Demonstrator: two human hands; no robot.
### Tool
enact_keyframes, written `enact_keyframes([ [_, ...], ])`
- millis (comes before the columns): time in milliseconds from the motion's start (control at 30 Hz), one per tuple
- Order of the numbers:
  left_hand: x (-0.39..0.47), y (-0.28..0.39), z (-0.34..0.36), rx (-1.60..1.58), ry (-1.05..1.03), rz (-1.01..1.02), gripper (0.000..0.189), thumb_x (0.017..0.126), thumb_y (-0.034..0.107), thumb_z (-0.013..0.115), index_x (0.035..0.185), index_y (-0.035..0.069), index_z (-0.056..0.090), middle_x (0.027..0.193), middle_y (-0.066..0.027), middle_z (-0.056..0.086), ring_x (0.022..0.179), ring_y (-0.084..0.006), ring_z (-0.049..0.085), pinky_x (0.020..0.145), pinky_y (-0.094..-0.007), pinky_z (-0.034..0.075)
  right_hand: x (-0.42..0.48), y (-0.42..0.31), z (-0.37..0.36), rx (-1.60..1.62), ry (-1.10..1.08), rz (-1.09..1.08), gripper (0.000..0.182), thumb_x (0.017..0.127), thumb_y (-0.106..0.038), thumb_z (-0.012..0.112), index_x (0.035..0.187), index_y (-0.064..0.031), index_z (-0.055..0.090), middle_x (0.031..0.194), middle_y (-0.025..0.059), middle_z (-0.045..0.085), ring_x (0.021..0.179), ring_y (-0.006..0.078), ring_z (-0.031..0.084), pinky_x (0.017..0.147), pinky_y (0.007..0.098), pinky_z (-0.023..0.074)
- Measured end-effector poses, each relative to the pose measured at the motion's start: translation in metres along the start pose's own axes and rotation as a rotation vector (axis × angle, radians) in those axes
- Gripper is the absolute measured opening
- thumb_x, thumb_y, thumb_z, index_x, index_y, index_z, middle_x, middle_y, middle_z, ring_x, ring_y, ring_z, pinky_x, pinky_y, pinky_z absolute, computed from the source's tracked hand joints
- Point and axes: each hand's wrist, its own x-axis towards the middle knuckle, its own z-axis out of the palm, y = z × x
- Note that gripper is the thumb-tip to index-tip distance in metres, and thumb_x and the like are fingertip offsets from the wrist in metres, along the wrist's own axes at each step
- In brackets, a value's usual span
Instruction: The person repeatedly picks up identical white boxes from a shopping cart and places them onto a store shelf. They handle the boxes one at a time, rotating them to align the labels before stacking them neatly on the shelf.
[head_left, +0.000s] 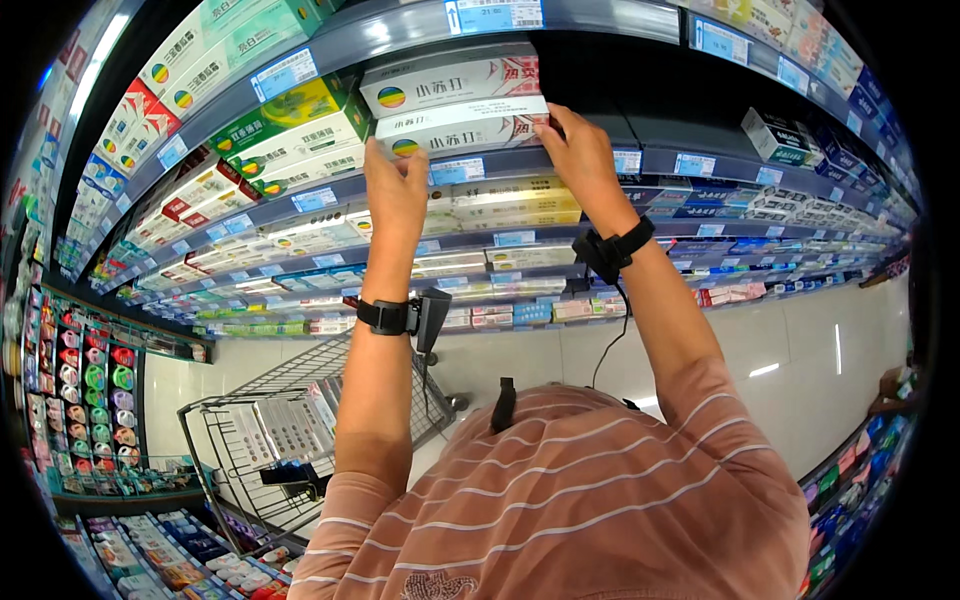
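Two long white toothpaste boxes with a rainbow-coloured disc are stacked on a store shelf (660, 146). My left hand (397, 176) grips the left end of the lower toothpaste box (480, 135), thumb and fingers at its front corner. At the opposite end, my right hand (581, 154) holds the same box, with fingertips on its top and front edges. The upper toothpaste box (457, 84) sits just above and behind it. Green-and-white toothpaste boxes (300, 146) stand directly left of my left hand. Black straps with small devices circle both wrists.
Blue price tags (457, 171) line the shelf edges. Lower shelves carry more cartons, including yellow boxes (517, 202). Below my left arm stands a wire shopping cart (217, 405) with several cartons (289, 427) inside. Bottles (94, 379) fill a rack at far left.
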Motion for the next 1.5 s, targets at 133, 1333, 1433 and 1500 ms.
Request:
enact_keyframes([
  [133,-0.008,0.0,-0.002,0.006,0.033,0.059,0.071,0.097,0.021,0.069,0.146,-0.016,0.034,0.134,-0.0278,0.047,0.107,-0.0256,0.065,0.086,-0.0351,0.054,-0.003,-0.004,0.0,0.015,-0.011,0.003,0.029,0.094,-0.017,0.066,0.119,-0.0029,0.067,0.104,0.0215,0.071,0.093,0.0416,0.068,0.08,0.046,0.053],
  [1333,-0.467,-0.434,-0.367,0.444,-0.207,-1.415,0.06,0.08,0.037,0.076,0.112,-0.012,0.064,0.11,-0.0332,0.069,0.108,-0.0466,0.066,0.091,-0.0469,0.054,-0.296,-0.136,0.204,0.381,-1.459,0.673,0.026,0.1,-0.009,0.054,0.124,-0.0017,0.061,0.092,0.0094,0.07,0.071,0.0107,0.065,0.062,0.0253,0.051],
  [1433,-0.474,-0.466,-0.352,0.472,-0.238,-1.444,0.06,0.081,0.034,0.08,0.113,-0.014,0.064,0.106,-0.0293,0.071,0.1,-0.0387,0.071,0.085,-0.0451,0.054,-0.308,-0.128,0.203,0.337,-1.432,0.736,0.026,0.1,-0.01,0.055,0.124,-0.0014,0.061,0.092,0.0095,0.07,0.07,0.0108,0.065,0.061,0.0254,0.051],
  [1500,-0.477,-0.476,-0.339,0.553,-0.2,-1.47,0.061,0.076,0.036,0.082,0.11,-0.012,0.065,0.107,-0.0293,0.072,0.1,-0.0413,0.071,0.086,-0.0458,0.056,-0.312,-0.127,0.201,0.293,-1.45,0.762,0.027,0.104,-0.014,0.053,0.126,-0.0009,0.058,0.096,0.0101,0.069,0.07,0.0106,0.063,0.059,0.0235,0.0493],
])
